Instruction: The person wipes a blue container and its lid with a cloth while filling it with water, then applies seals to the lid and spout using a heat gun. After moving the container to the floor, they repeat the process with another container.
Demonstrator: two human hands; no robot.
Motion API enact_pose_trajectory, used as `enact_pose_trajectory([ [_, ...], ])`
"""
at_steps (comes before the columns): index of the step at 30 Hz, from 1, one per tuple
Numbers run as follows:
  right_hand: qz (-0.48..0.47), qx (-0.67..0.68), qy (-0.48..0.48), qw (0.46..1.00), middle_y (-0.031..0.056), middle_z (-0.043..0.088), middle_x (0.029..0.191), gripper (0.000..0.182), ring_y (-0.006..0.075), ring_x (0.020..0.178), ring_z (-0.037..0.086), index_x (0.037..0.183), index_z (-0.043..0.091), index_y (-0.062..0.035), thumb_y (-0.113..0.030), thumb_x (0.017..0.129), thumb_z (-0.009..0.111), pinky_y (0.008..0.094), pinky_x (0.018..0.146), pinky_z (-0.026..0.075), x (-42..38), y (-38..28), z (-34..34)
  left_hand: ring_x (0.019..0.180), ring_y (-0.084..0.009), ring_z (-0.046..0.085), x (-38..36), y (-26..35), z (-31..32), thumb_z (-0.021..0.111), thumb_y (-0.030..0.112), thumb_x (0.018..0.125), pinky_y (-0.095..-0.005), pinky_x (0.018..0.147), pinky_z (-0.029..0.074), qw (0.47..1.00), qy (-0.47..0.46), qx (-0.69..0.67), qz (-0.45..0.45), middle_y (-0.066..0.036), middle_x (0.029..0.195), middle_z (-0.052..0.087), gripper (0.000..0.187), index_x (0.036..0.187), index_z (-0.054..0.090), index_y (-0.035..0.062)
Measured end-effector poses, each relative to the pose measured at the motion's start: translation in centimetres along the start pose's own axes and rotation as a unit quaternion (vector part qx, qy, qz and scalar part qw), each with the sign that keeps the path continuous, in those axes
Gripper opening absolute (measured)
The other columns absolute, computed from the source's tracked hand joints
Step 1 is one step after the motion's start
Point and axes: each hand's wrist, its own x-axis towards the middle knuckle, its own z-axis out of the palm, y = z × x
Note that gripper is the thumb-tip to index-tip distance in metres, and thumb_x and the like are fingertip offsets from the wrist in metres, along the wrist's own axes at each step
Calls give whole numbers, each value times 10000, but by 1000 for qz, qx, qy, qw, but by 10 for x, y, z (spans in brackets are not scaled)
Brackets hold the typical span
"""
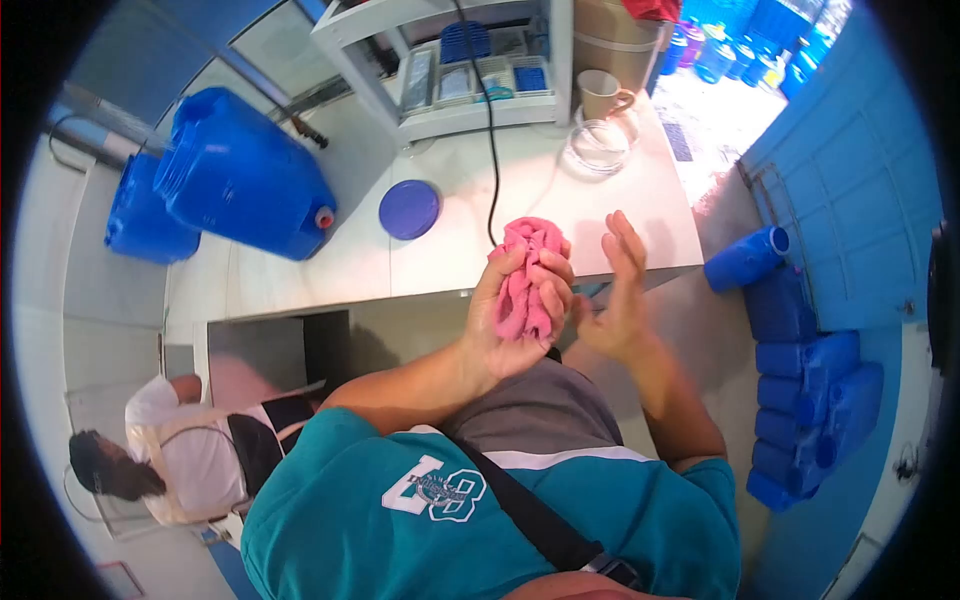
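A bunched-up pink cloth (520, 290) is gripped in my left hand (495, 320), whose fingers wrap round it in front of my body, near the counter's front edge. Just to the right, my right hand (620, 300) is raised with its fingers stretched out and holds nothing. A small gap separates it from the cloth. Behind the cloth, a black cable (493, 150) runs down across the white counter (450, 260). A round blue lid (409, 209) lies flat on the counter to the left of the cloth.
Large blue jugs (245, 175) stand at the counter's left. At the back are a white shelf (480, 125), a beige mug (598, 95) and a clear round dish (598, 148). Blue containers (790, 375) are stacked on the right. Another person (190, 450) is at lower left.
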Motion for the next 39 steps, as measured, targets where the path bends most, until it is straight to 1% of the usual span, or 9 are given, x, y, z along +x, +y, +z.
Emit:
enact_pose_trajectory([
  [5, -216, -88, 170, 957, 240, 306, 1545, 869, 515, 1356, 408, 1523, 278, -132, -320, 850, 795, 608, 1127, 402, -4, -9, 111, 791, -94, 580, -21, -33, -1, 756, 204, 896, -237, 684, 534, 968, -177, -117, -136, 3, 1015, 571, 619, 1414, 449, 64],
  [9, -3, 50, 262, 964, 45, 488, 1326, 958, 233, 1245, 571, 1545, 230, -219, -212, 807, 840, 311, 990, 543, 73, -91, 109, 736, -149, 588, -22, -37, -7, 759, 204, 904, -261, 609, 533, 895, -375, -88, -225, -56, 995, 549, 663, 1444, 402, 56],
  [12, -353, 152, 356, 852, 72, 499, 1313, 625, 259, 951, 632, 1437, 465, -382, -376, 884, 756, 310, 631, 533, 114, -81, 99, 656, -143, 598, -44, -34, -5, 895, 214, 788, -272, 551, 557, 874, -392, -13, -287, -59, 915, 599, 729, 1339, 451, 40],
  [13, -385, 167, 163, 893, 35, 528, 1183, 524, 218, 845, 616, 1354, 545, -402, -346, 875, 748, 301, 592, 505, 119, -65, 77, 656, -143, 598, -51, -22, -14, 895, 214, 788, -272, 551, 557, 875, -395, -12, -280, -59, 915, 599, 729, 1339, 451, 40],
  [18, -427, -77, -65, 899, -1, 572, 852, 381, 187, 680, 614, 1114, 707, -312, -198, 750, 730, 305, 491, 472, 174, -30, 96, 597, -84, 438, -92, 68, 53, 862, 403, 796, -221, 502, 349, 903, -2, 429, 7, -4, 867, 528, 689, 1277, 509, 57],
  [24, -209, -294, -217, 907, 61, 636, 868, 194, 262, 777, 708, 1044, 593, -173, -176, 855, 634, 421, 601, 552, 228, -1, 122, 589, -39, 494, -38, 133, 159, 771, 241, 844, -228, 468, 355, 515, 235, 817, 106, 0, 703, 541, 341, 1063, 575, 67],
  [26, -98, -348, -310, 879, 109, 700, 906, 169, 304, 835, 714, 1044, 614, -146, -127, 876, 614, 445, 634, 556, 242, 6, 133, 675, -156, 615, -13, 152, 164, 747, 262, 814, -307, 582, 481, 201, 306, 913, 179, -60, 786, 620, 394, 1090, 572, 42],
  [29, -46, -352, -345, 869, 140, 724, 925, 194, 340, 879, 709, 1044, 651, -120, -81, 859, 607, 462, 691, 561, 252, 23, 139, 837, -301, 700, 17, 198, 154, 734, 248, 780, -405, 722, 539, -42, 190, 949, 250, -143, 891, 703, 419, 1099, 569, 33],
  [39, 164, -371, -376, 833, 162, 730, 990, 249, 355, 928, 697, 998, 728, -63, -83, 785, 601, 460, 792, 561, 265, 64, 119, 838, -338, 708, 71, 197, 163, 671, 234, 895, -457, 707, 550, -166, 62, 954, 242, -128, 921, 732, 264, 1089, 561, 92],
])
